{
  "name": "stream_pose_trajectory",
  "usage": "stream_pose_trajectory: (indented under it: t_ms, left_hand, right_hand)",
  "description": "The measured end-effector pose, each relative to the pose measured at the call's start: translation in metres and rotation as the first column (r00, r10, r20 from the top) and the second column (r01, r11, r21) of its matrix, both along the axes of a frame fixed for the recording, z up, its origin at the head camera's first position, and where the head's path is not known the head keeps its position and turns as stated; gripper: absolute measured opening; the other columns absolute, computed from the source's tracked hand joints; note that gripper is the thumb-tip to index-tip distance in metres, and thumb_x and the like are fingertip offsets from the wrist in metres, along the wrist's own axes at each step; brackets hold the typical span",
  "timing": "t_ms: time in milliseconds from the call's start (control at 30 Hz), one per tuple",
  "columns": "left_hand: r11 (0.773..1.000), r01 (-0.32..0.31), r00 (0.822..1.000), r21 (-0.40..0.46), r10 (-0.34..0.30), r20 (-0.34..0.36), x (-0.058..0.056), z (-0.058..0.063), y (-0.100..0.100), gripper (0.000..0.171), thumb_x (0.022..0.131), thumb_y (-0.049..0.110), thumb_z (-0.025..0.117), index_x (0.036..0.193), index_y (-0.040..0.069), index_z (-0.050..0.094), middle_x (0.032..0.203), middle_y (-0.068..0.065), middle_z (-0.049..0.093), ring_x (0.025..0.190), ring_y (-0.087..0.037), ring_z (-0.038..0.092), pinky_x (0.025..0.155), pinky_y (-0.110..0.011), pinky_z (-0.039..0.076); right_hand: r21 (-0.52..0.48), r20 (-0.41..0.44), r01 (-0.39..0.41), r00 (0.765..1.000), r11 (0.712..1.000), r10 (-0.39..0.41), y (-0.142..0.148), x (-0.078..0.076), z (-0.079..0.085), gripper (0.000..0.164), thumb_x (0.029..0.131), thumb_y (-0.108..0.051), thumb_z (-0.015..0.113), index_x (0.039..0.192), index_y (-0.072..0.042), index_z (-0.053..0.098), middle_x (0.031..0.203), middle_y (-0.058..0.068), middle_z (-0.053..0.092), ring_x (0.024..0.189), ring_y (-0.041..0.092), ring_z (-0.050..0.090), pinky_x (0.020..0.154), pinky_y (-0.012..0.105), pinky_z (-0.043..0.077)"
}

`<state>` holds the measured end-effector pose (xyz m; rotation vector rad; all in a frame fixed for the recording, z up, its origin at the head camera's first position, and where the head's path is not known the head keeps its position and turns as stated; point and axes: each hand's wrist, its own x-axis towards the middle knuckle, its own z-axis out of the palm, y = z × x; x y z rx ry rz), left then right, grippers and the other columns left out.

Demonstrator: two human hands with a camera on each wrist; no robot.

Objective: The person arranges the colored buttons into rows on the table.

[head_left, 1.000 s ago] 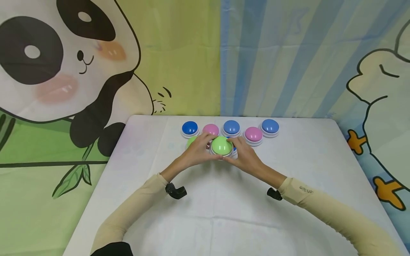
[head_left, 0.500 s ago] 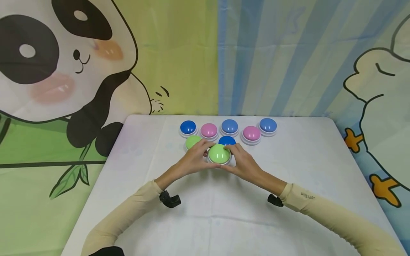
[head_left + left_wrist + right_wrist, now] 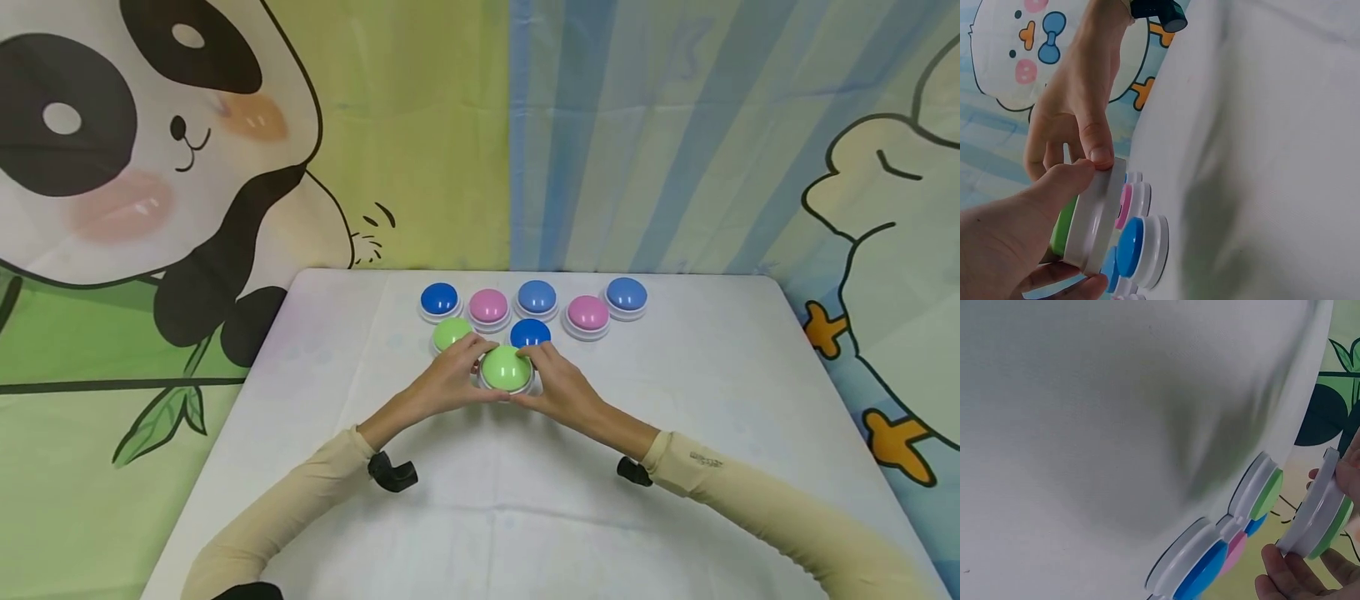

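Note:
Both hands hold one green-domed push button point(image 3: 506, 368) with a white round base, raised above the white table point(image 3: 600, 517). My left hand point(image 3: 447, 379) grips its left side, thumb at the near edge and fingers toward the far edge. My right hand point(image 3: 564, 387) grips the right side the same way. The two thumbs meet at the near rim in the left wrist view, where the button's white base point(image 3: 1096, 215) shows side-on. Just beyond the hands sit a blue button point(image 3: 530, 332) and another green button point(image 3: 451, 332), the latter partly behind my left hand.
Along the far part of the table stand a dark blue button point(image 3: 438, 298), a pink button point(image 3: 488, 306), a lighter blue button point(image 3: 536, 297), a second pink button point(image 3: 588, 312) and another blue button point(image 3: 626, 293). A printed curtain point(image 3: 435, 133) hangs behind the table's far edge.
Both hands have drawn the green button back toward me and slightly left. The blue and green buttons behind it, mostly covered before, now show more fully.

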<state>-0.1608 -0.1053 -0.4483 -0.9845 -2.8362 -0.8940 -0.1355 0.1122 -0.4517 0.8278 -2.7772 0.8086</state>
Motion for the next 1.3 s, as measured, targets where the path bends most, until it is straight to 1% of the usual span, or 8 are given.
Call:
stream_pose_trajectory:
  t_ms: [167, 400, 600, 833, 967, 1067, 1167, 1300]
  left_hand:
    - [0.999, -0.013, 1.000, -0.044, 0.014, 0.014, 0.000, -0.002, -0.010, 0.079, 0.065, 0.057, 0.073, 0.127, 0.012, 0.052, 0.104, 0.002, 0.051, 0.085, -0.006, 0.050, 0.072, -0.015, 0.049]
    - [0.997, -0.003, 1.000, -0.074, 0.005, 0.026, -0.003, -0.007, -0.030, 0.078, 0.065, 0.056, 0.074, 0.127, 0.013, 0.052, 0.106, 0.001, 0.051, 0.083, -0.007, 0.051, 0.071, -0.017, 0.050]
    - [0.995, 0.003, 0.998, -0.099, 0.003, 0.068, -0.010, -0.012, -0.050, 0.080, 0.065, 0.057, 0.073, 0.129, 0.015, 0.051, 0.109, 0.001, 0.050, 0.085, -0.009, 0.052, 0.072, -0.020, 0.050]
    - [0.992, 0.016, 0.991, -0.128, 0.001, 0.137, -0.013, -0.017, -0.075, 0.079, 0.064, 0.055, 0.075, 0.128, 0.014, 0.052, 0.105, 0.001, 0.050, 0.086, -0.011, 0.054, 0.071, -0.020, 0.049]
    - [0.990, 0.026, 0.989, -0.137, -0.006, 0.144, -0.015, -0.018, -0.085, 0.079, 0.065, 0.054, 0.075, 0.128, 0.013, 0.051, 0.104, 0.001, 0.050, 0.085, -0.011, 0.054, 0.073, -0.020, 0.049]
    - [0.987, 0.036, 0.986, -0.154, -0.010, 0.166, -0.016, -0.019, -0.090, 0.078, 0.066, 0.051, 0.076, 0.128, 0.012, 0.051, 0.104, 0.001, 0.050, 0.086, -0.010, 0.053, 0.074, -0.021, 0.050]
    - [0.983, 0.034, 0.982, -0.178, 0.000, 0.191, -0.017, -0.021, -0.096, 0.077, 0.066, 0.049, 0.077, 0.128, 0.011, 0.052, 0.105, 0.001, 0.049, 0.086, -0.009, 0.053, 0.074, -0.020, 0.050]
    - [0.981, 0.036, 0.982, -0.190, 0.001, 0.191, -0.018, -0.025, -0.101, 0.076, 0.066, 0.047, 0.077, 0.128, 0.010, 0.051, 0.105, 0.000, 0.049, 0.087, -0.010, 0.053, 0.074, -0.020, 0.050]
  right_hand:
    - [0.014, 0.011, 0.002, 1.000, 1.000, -0.002, -0.013, -0.004, -0.005, 0.066, 0.069, -0.044, 0.077, 0.118, -0.010, 0.050, 0.102, 0.004, 0.053, 0.086, 0.011, 0.051, 0.076, 0.025, 0.053]
    - [0.070, 0.072, -0.008, 0.997, 0.997, 0.003, -0.035, -0.011, -0.010, 0.067, 0.069, -0.049, 0.075, 0.118, -0.011, 0.050, 0.100, 0.002, 0.051, 0.083, 0.009, 0.049, 0.072, 0.020, 0.051]
    - [0.114, 0.104, -0.029, 0.994, 0.993, 0.017, -0.057, -0.018, -0.012, 0.068, 0.069, -0.054, 0.072, 0.118, -0.012, 0.050, 0.095, 0.002, 0.053, 0.077, 0.009, 0.049, 0.066, 0.020, 0.049]
    - [0.137, 0.162, -0.094, 0.984, 0.986, 0.071, -0.081, -0.024, -0.017, 0.070, 0.072, -0.053, 0.070, 0.122, -0.013, 0.044, 0.103, 0.007, 0.054, 0.078, 0.012, 0.055, 0.068, 0.022, 0.052]
    - [0.141, 0.167, -0.085, 0.984, 0.986, 0.061, -0.093, -0.025, -0.019, 0.069, 0.071, -0.052, 0.071, 0.121, -0.014, 0.044, 0.108, 0.008, 0.054, 0.082, 0.014, 0.058, 0.070, 0.025, 0.053]
    - [0.163, 0.164, -0.090, 0.984, 0.982, 0.063, -0.101, -0.026, -0.022, 0.069, 0.071, -0.052, 0.071, 0.122, -0.015, 0.043, 0.111, 0.008, 0.054, 0.084, 0.015, 0.059, 0.070, 0.026, 0.053]
    - [0.195, 0.147, -0.101, 0.986, 0.976, 0.072, -0.108, -0.027, -0.024, 0.070, 0.071, -0.053, 0.071, 0.123, -0.015, 0.043, 0.110, 0.008, 0.054, 0.082, 0.015, 0.059, 0.069, 0.026, 0.053]
    - [0.222, 0.119, -0.097, 0.990, 0.970, 0.071, -0.116, -0.027, -0.026, 0.070, 0.071, -0.053, 0.071, 0.123, -0.014, 0.045, 0.105, 0.007, 0.056, 0.078, 0.014, 0.057, 0.066, 0.026, 0.053]
